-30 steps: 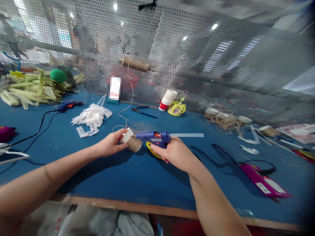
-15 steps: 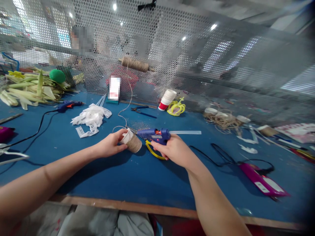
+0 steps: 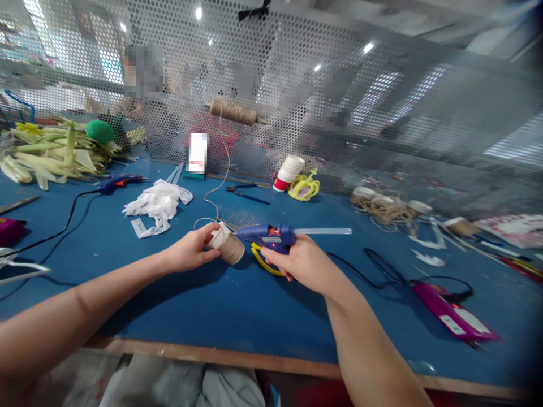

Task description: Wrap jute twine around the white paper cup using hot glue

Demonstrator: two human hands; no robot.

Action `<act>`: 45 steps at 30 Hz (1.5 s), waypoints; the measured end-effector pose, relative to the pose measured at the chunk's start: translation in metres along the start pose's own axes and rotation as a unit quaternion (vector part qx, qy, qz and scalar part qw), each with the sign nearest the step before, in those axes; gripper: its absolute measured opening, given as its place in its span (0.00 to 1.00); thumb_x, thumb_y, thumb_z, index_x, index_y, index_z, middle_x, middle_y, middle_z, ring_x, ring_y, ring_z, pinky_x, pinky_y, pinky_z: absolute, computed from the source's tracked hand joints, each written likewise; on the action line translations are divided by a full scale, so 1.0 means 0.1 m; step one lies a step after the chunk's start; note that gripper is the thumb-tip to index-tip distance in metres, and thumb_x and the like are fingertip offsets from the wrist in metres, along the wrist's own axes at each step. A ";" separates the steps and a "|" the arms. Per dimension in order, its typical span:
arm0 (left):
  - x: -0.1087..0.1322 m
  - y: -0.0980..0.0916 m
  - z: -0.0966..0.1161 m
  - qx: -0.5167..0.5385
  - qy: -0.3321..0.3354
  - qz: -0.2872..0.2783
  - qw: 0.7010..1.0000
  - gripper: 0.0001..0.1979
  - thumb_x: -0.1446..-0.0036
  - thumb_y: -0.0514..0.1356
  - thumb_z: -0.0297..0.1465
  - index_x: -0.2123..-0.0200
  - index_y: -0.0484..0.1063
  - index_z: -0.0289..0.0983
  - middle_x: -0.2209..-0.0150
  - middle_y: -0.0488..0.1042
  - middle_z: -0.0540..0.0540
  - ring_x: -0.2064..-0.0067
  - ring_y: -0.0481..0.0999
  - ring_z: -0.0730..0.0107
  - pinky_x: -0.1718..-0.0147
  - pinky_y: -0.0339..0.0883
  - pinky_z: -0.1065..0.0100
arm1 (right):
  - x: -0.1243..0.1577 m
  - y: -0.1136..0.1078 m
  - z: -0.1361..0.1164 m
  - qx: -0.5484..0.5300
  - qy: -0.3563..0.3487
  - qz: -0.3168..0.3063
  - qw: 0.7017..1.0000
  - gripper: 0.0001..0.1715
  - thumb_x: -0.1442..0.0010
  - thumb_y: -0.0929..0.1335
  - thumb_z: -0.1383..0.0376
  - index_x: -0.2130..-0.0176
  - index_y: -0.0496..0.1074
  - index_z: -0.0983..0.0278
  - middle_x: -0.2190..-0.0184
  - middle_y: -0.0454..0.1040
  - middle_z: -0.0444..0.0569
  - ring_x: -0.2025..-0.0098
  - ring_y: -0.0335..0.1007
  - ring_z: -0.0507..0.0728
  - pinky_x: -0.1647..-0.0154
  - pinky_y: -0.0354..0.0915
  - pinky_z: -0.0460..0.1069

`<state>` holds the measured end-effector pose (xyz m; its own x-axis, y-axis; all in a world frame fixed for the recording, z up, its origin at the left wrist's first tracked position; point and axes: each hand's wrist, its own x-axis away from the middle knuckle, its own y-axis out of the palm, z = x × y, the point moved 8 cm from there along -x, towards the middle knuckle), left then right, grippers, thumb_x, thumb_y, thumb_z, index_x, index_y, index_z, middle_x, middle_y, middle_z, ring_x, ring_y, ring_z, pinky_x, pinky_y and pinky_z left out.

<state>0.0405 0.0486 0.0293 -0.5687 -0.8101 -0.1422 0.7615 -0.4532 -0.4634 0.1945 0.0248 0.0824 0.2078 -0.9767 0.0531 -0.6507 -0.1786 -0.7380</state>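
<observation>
My left hand [image 3: 190, 250] grips a small cup partly wrapped in brown twine [image 3: 228, 245], holding it on its side just above the blue table [image 3: 237, 305]. My right hand [image 3: 302, 262] is closed round a blue hot glue gun [image 3: 268, 234] with a clear glue stick poking out of its back. The gun's nozzle points left at the cup's wrapped side. A strand of twine runs up from the cup to a twine spool [image 3: 233, 111] on the perforated screen. A yellow loop [image 3: 263, 261] lies under the gun.
A second blue glue gun [image 3: 119, 181] with a black cord, a white lace pile [image 3: 158, 203], pliers [image 3: 246, 191], stacked red-and-white cups [image 3: 288, 172], a yellow crown shape [image 3: 304, 186], loose twine [image 3: 384, 208], a magenta power strip [image 3: 453, 316] and green leaf strips [image 3: 46, 152] lie about. A person sits behind the mesh.
The glue gun shifted slightly, dipping toward the cup and back. My left hand has kept the cup in the same place.
</observation>
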 end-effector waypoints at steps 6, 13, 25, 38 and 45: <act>-0.01 -0.01 -0.01 -0.010 0.000 0.009 1.000 0.20 0.51 0.55 0.28 0.53 0.58 0.32 0.62 0.73 0.42 0.61 0.72 0.65 0.63 0.64 0.67 | 0.05 0.06 -0.05 -0.006 -0.010 -0.028 1.000 0.12 0.49 0.64 0.60 0.78 0.66 0.65 0.87 0.63 0.41 0.87 0.58 0.47 0.86 0.58 0.42; -0.01 -0.02 -0.05 -0.020 0.003 0.013 1.000 0.21 0.51 0.55 0.28 0.52 0.58 0.33 0.63 0.73 0.43 0.63 0.72 0.67 0.64 0.64 0.68 | 0.08 0.10 -0.10 0.023 -0.035 -0.023 0.999 0.14 0.48 0.63 0.61 0.81 0.65 0.64 0.88 0.64 0.41 0.87 0.58 0.48 0.86 0.56 0.43; -0.01 -0.01 -0.03 0.000 0.004 0.006 1.000 0.20 0.50 0.55 0.29 0.52 0.57 0.33 0.62 0.73 0.43 0.61 0.72 0.66 0.63 0.65 0.68 | 0.03 0.04 -0.04 0.001 -0.011 -0.012 1.000 0.13 0.49 0.64 0.59 0.79 0.66 0.65 0.88 0.63 0.41 0.88 0.58 0.48 0.86 0.58 0.43; -0.01 -0.01 -0.04 0.000 -0.006 0.010 1.000 0.22 0.52 0.55 0.28 0.51 0.56 0.34 0.63 0.74 0.43 0.61 0.73 0.65 0.62 0.65 0.66 | -0.12 0.01 0.10 -0.041 0.031 0.014 0.999 0.12 0.51 0.65 0.61 0.80 0.65 0.65 0.92 0.60 0.39 0.88 0.56 0.48 0.85 0.56 0.43; -0.02 -0.02 -0.07 -0.004 -0.004 0.024 1.000 0.22 0.52 0.55 0.29 0.52 0.59 0.33 0.64 0.74 0.43 0.63 0.73 0.65 0.63 0.64 0.66 | -0.50 -0.20 0.47 -0.154 0.035 0.104 0.982 0.10 0.53 0.68 0.62 0.73 0.65 0.67 0.85 0.65 0.40 0.83 0.60 0.47 0.81 0.58 0.43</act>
<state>0.0375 0.0536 0.0247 -0.5298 -0.8334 -0.1573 0.7849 -0.4116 -0.4631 0.2315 0.0825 0.0633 0.0030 -0.9997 -0.0233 -0.8664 0.0090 -0.4993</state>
